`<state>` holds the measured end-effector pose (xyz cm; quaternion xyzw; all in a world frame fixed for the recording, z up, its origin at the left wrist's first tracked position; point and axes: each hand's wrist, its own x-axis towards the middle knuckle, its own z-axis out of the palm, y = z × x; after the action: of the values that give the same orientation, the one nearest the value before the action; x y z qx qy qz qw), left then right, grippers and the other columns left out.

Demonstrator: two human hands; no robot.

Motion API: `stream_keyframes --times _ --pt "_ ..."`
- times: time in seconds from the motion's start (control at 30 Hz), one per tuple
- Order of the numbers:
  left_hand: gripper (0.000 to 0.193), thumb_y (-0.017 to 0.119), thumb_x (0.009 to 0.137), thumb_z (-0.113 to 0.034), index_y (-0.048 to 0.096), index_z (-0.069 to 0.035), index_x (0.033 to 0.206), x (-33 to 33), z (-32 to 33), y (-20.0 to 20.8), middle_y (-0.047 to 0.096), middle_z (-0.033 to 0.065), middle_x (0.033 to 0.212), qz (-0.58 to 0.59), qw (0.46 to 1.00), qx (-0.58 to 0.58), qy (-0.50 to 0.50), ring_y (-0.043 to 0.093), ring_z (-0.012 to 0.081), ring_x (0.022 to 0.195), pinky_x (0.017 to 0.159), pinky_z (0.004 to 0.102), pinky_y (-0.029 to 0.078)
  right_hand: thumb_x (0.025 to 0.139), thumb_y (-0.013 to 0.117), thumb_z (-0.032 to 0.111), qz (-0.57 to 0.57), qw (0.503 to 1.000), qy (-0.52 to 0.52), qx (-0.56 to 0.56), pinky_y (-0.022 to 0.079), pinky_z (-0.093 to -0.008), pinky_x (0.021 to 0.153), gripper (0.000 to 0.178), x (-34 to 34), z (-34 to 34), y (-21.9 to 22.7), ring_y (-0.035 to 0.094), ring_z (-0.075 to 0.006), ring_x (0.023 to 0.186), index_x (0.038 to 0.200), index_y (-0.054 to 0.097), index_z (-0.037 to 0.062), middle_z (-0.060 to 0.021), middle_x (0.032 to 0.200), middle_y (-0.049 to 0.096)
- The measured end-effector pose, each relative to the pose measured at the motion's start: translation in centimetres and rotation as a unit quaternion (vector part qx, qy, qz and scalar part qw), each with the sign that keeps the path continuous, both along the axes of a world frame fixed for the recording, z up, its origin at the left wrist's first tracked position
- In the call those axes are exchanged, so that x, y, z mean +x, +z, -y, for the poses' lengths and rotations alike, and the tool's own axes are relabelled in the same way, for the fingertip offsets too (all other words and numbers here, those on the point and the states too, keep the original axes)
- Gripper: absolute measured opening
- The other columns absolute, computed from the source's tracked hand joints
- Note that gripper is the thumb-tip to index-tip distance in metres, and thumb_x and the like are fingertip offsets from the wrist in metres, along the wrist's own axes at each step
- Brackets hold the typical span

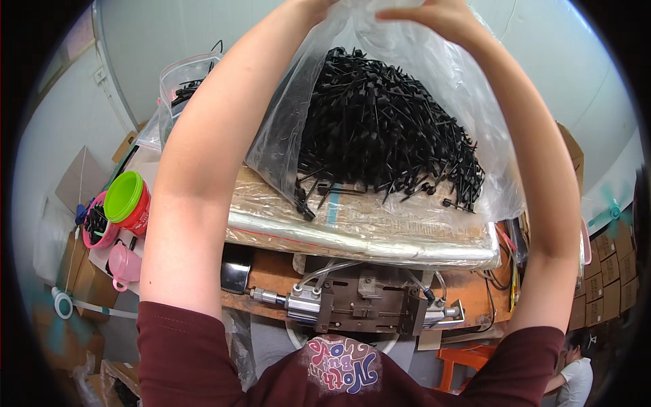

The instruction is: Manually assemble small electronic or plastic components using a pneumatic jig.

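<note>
A large clear plastic bag (274, 146) lies in front of me, its upper part raised between my arms. Inside is a big heap of black cable ties (380, 129), some spilling toward the bag's near side. My left hand (317, 7) is at the top edge by the bag's upper left side, its fingers out of the picture. Across from it, my right hand (441, 19) is at the bag's upper right, its thumb stretched out to the left, apart from the other fingers. The hand's upper part is cut off by the picture's edge.
The bag rests on a film-wrapped cardboard slab (271, 210). Nearer me is a metal fixture with pneumatic cylinders (363, 302). At left stand a red-and-green bucket (129, 200), a pink basket (98, 230) and a pink cup (124, 263). Another person (576, 376) is at lower right.
</note>
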<state>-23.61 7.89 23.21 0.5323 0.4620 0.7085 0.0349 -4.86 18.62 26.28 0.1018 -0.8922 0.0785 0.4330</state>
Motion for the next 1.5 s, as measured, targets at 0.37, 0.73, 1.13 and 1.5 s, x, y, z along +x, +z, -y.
stream_keyframes --times 0.37,0.73,1.13,1.5 --pt "0.068 0.076 0.074 -0.032 0.052 -0.004 0.132 8.3 9.6 -6.4 0.055 0.0190 0.120 -0.393 0.809 0.013 0.436 0.050 0.0349 0.119 0.103 0.0417 0.040 0.079 0.078 0.033 -0.054 0.987 -0.105 0.112 0.046 -0.0388 0.099 0.058 -10.9 -5.2 -3.1 0.057 -0.0280 0.115 0.125 0.059 0.0027 -0.0177 0.122 0.062" --pt "0.104 0.064 0.071 -0.075 0.024 -0.029 0.155 17.4 14.1 -23.5 0.004 0.0213 0.162 -0.438 0.811 -0.304 0.241 0.004 0.0482 0.147 0.108 0.0748 0.008 0.082 0.073 0.030 -0.081 0.992 -0.085 0.033 0.047 -0.0386 0.095 0.050 -8.3 -4.2 0.8 0.058 -0.0267 0.109 0.122 0.060 0.0025 -0.0161 0.118 0.063" --pt "0.092 0.070 0.076 -0.059 0.026 -0.036 0.153 14.1 11.9 -24.8 0.006 0.0120 0.163 -0.477 0.782 -0.300 0.267 0.003 0.0392 0.149 0.111 0.0733 0.005 0.086 0.068 0.028 -0.015 0.993 -0.092 -0.072 0.048 -0.0383 0.090 0.042 -2.6 -7.2 2.1 0.059 -0.0253 0.103 0.119 0.062 0.0024 -0.0144 0.114 0.065" --pt "0.086 0.070 0.077 -0.057 0.033 -0.033 0.151 14.0 13.2 -24.4 0.011 0.0108 0.163 -0.485 0.778 -0.303 0.259 0.009 0.0378 0.149 0.115 0.0670 0.005 0.090 0.064 0.026 0.027 0.970 -0.124 -0.209 0.050 -0.0380 0.085 0.035 3.4 -14.2 -0.6 0.061 -0.0240 0.098 0.115 0.063 0.0023 -0.0129 0.110 0.066"
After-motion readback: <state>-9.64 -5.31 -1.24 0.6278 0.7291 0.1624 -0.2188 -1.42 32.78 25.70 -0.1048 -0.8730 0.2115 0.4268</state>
